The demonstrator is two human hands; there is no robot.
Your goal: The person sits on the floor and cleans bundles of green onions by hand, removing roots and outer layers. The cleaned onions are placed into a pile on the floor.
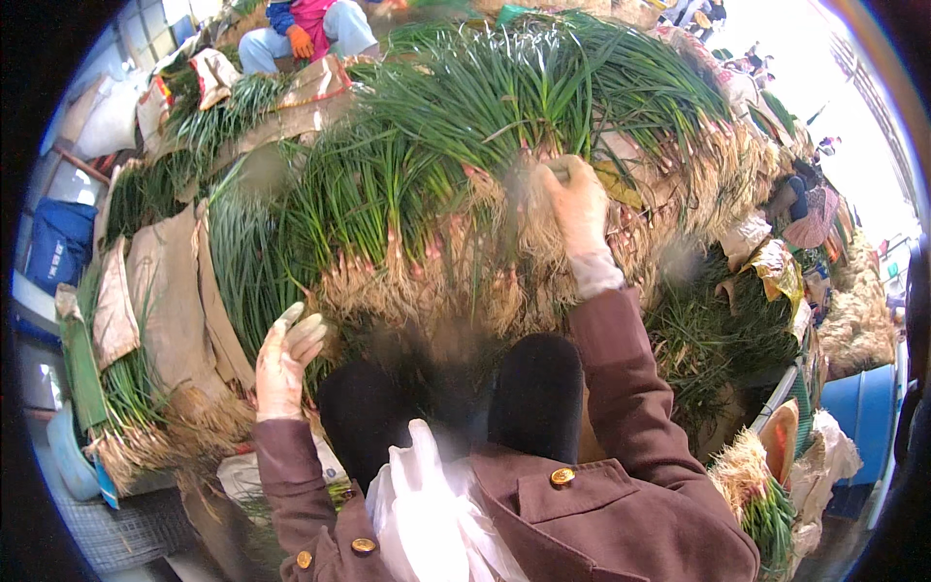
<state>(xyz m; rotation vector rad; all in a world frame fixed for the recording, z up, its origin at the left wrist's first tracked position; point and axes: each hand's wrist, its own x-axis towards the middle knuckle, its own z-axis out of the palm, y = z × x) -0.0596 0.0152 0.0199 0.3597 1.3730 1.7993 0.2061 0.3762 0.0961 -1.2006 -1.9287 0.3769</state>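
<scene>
In front of me lies a big heap of spring onions (pixel 388 184), their green leaves pointing away and their reddish bulbs and pale, stringy roots toward me. My right hand (pixel 579 202), in a thin pale glove, reaches over the heap. Its fingers are curled around the root end of a bunch of spring onions (pixel 536 209), and the fingertips are partly hidden. Lower left, my left hand (pixel 284 361), also gloved, is raised beside the near edge of the heap. Its fingers are apart and hold nothing.
Brown sacking (pixel 170 291) covers more onions on the left. Loose green leaves (pixel 722 339) are piled at right, near a blue tub (pixel 861 417). Another bundle of onions (pixel 745 475) stands lower right. Across the heap sits a person with an orange glove (pixel 300 41).
</scene>
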